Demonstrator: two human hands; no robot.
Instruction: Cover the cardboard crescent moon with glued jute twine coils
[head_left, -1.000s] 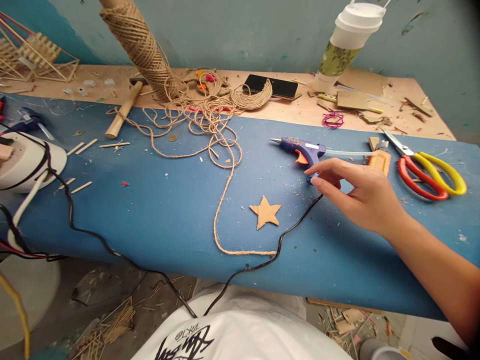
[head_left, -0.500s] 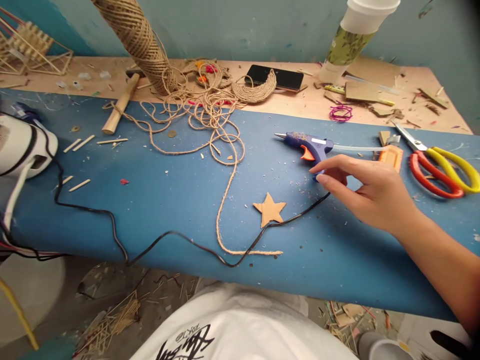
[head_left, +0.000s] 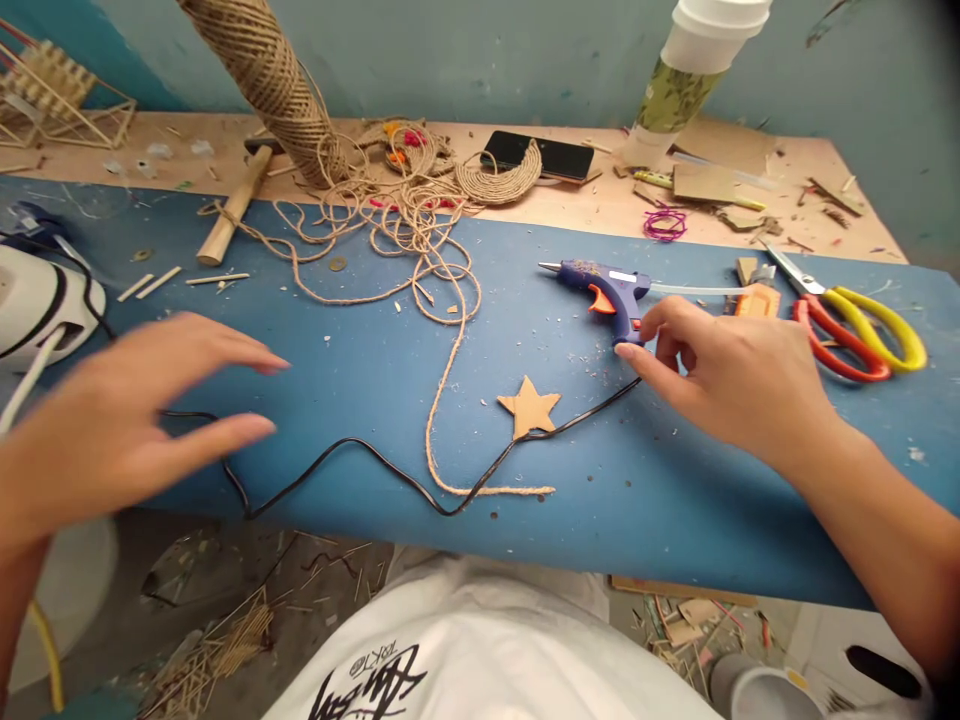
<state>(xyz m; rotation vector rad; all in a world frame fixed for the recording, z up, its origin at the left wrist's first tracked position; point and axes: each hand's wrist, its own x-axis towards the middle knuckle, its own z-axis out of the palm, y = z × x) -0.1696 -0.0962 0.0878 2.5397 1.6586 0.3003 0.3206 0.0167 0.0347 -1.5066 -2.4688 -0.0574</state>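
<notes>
A blue table is strewn w/ twine, scissors and a black cord. The left hand is blurred above the cord at the near edge, fingers spread, nothing held. The right hand is loosely curled, fingertips touching the glue gun handle, not clamped. A cardboard star lies nearby.

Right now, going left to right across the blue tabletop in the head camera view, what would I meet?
Left hand → black cord → cardboard star → blue glue gun → right hand → red and yellow scissors.
</notes>
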